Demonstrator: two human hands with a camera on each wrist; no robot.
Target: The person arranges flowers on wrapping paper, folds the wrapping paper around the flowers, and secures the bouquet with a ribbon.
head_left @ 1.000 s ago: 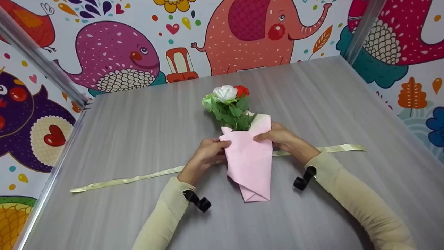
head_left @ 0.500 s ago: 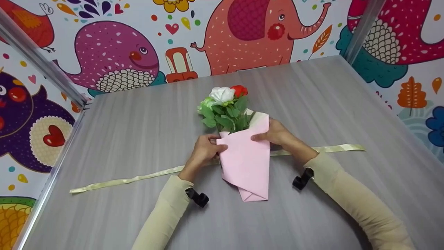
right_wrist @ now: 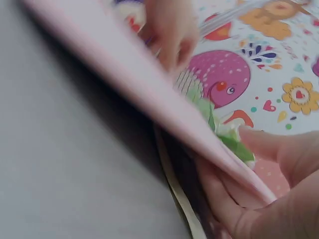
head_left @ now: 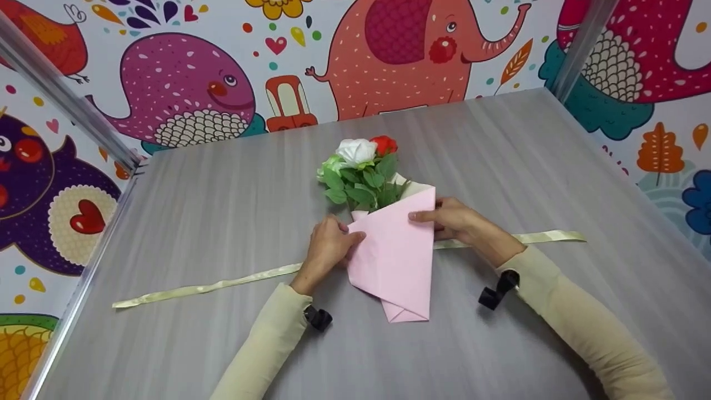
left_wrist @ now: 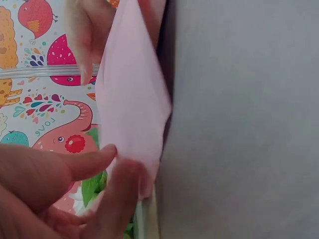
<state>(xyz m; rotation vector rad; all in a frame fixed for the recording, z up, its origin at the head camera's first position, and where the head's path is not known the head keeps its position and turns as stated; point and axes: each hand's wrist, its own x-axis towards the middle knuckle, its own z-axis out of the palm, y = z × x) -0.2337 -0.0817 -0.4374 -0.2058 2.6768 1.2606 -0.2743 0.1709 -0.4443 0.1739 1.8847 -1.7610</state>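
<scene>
On the grey wood-grain table (head_left: 205,233), a bouquet of roses (head_left: 358,155), white, red and pale green, lies wrapped in pink paper (head_left: 391,258), blooms toward the far wall (head_left: 300,55). The person's left hand (head_left: 329,243) pinches the paper's left edge between thumb and finger; the right hand (head_left: 456,219) grips the opposite edge, thumb on top, fingers behind. A pale yellow satin ribbon (head_left: 211,287) runs beneath, showing on both sides.
</scene>
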